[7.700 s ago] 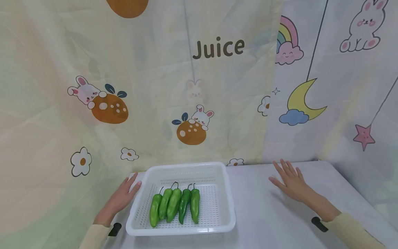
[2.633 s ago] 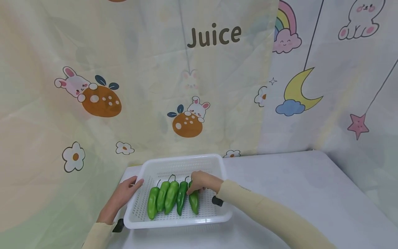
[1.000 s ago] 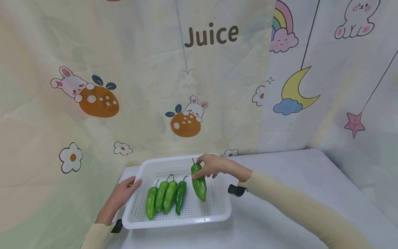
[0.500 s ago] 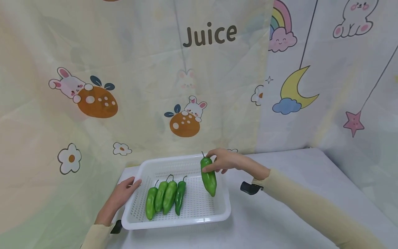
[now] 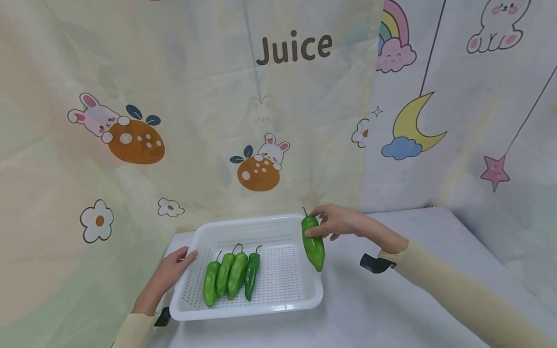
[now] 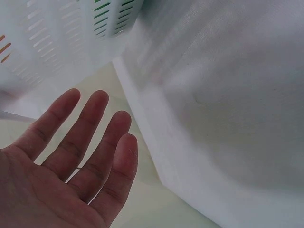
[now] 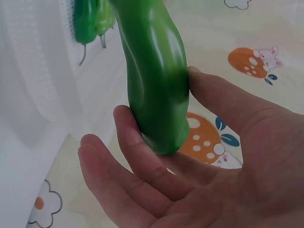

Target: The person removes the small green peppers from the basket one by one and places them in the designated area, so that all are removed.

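Note:
My right hand (image 5: 341,222) pinches a green chili pepper (image 5: 313,244) near its stem end. The pepper hangs with its tip down and overlaps the right rim of the white plastic basket (image 5: 243,313) in the head view. Thumb and fingers lie on opposite sides of the held pepper (image 7: 154,76) in the right wrist view. Several other green peppers (image 5: 237,275) lie side by side in the left half of the basket. At the left rim is my left hand (image 5: 171,268), its thumb tip at the edge. The left wrist view shows that hand's fingers (image 6: 90,123) loosely extended outside the basket wall.
The basket stands on a table with a white cover (image 5: 357,309), which extends to the right. A printed cloth curtain (image 5: 196,145) with cartoon rabbits and fruit hangs right behind the table, with another curtain (image 5: 461,183) along the right.
My right hand reached into the basket, took hold of the rightmost pepper, lifted it and carried it right to the rim. My left hand stays at the left rim.

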Tool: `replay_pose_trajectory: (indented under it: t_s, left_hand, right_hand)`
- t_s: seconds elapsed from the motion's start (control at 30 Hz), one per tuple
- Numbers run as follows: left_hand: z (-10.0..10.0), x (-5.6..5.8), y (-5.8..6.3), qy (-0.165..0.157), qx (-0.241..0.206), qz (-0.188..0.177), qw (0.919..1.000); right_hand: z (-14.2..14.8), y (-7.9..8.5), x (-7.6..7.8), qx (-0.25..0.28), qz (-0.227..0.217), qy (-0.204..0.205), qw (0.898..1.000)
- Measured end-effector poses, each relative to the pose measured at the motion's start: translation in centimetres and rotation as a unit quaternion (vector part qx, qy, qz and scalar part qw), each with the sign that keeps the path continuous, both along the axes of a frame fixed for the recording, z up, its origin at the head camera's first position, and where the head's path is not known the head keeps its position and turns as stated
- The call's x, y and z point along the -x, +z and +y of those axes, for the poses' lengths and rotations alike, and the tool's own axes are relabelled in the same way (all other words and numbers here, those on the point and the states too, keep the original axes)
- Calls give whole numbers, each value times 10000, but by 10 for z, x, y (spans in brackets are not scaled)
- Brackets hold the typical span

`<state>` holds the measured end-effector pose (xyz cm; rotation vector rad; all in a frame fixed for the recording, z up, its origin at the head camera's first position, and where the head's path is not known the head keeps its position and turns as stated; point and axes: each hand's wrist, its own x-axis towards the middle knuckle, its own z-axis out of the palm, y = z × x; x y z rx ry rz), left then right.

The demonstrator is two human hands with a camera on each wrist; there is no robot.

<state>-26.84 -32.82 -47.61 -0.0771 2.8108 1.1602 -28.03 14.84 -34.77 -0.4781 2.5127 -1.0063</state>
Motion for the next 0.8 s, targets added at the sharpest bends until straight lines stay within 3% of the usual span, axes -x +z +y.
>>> replay_pose_trajectory:
  t_s: [0.43, 0.8]
  left_hand:
    - [2, -2, 3, 29, -64, -62, 10000]
    - [3, -2, 3, 49, -119, -85, 9999]
  right_hand:
    - [35, -19, 0, -126, -108, -296, 9994]
    - [54, -43, 12, -345, -240, -415, 9983]
